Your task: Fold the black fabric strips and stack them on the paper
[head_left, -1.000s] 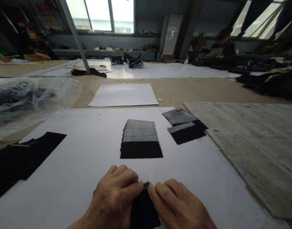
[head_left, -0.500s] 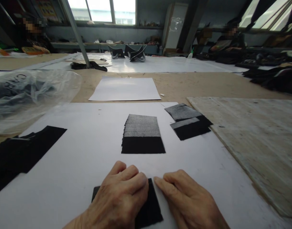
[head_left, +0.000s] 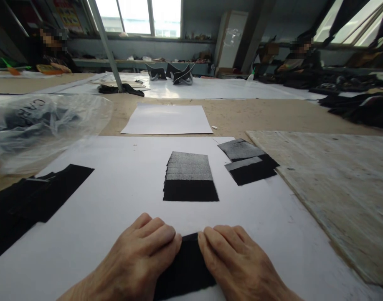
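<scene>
A plastic bag lies at far left, with black cloth nearer, partly on a white sheet that covers the tabletop here. Next, the left hand is clamped by its fingertips on the far edge of a black piece, which lies on the sheet between the hands. Beyond it is a stack of overlapping pieces. The right hand, apart from the left, pinches the same edge at its right corner. Loose pieces lie farther off, near a board.
</scene>
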The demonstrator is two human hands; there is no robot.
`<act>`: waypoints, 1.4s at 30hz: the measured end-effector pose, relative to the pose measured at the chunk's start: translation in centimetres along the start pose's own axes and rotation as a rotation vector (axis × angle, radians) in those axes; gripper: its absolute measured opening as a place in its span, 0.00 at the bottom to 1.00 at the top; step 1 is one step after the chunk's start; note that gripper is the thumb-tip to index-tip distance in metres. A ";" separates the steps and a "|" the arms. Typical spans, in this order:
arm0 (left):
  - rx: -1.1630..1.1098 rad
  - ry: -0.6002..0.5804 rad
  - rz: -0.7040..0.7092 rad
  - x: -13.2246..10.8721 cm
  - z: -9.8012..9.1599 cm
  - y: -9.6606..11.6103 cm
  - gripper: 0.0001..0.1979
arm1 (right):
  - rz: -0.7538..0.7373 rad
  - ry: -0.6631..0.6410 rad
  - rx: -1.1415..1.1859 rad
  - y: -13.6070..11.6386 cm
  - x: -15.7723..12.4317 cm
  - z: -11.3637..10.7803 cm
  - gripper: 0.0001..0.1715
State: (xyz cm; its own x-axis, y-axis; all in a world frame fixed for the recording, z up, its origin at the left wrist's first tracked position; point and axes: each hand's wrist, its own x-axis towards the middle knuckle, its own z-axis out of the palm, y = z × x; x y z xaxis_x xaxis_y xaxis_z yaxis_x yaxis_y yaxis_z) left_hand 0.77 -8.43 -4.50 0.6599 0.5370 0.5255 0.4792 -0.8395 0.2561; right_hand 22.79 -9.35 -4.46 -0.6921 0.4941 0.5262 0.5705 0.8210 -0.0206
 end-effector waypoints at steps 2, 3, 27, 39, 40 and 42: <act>-0.017 -0.032 0.023 -0.2 0.1 -0.2 0.12 | -0.038 0.035 0.014 0.0 -0.1 0.2 0.22; -0.020 -0.028 0.031 -0.3 0.2 -0.3 0.12 | -0.053 0.047 0.015 0.0 -0.1 0.3 0.21; -0.067 -0.050 -0.033 -1.8 -2.0 -0.7 0.12 | -0.147 0.096 -0.114 -1.4 2.1 1.8 0.13; -0.080 -0.092 -0.032 -1.4 -1.2 -0.7 0.11 | -0.234 -0.028 -0.217 -2.2 4.2 1.4 0.14; -0.074 -0.096 -0.031 -1.3 -1.2 -0.6 0.12 | -0.228 0.003 -0.179 -2.4 4.5 1.7 0.14; -0.067 -0.049 -0.009 -1.2 -1.3 -0.6 0.14 | -0.231 0.084 -0.096 -2.7 5.0 2.5 0.14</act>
State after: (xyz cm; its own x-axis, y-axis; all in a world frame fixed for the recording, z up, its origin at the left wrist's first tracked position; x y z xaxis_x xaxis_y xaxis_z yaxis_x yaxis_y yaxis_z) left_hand -1.04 -8.72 -4.21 0.6839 0.5469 0.4829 0.4470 -0.8372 0.3151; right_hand 16.68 -8.39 -3.89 -0.7718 0.2683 0.5765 0.4439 0.8764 0.1865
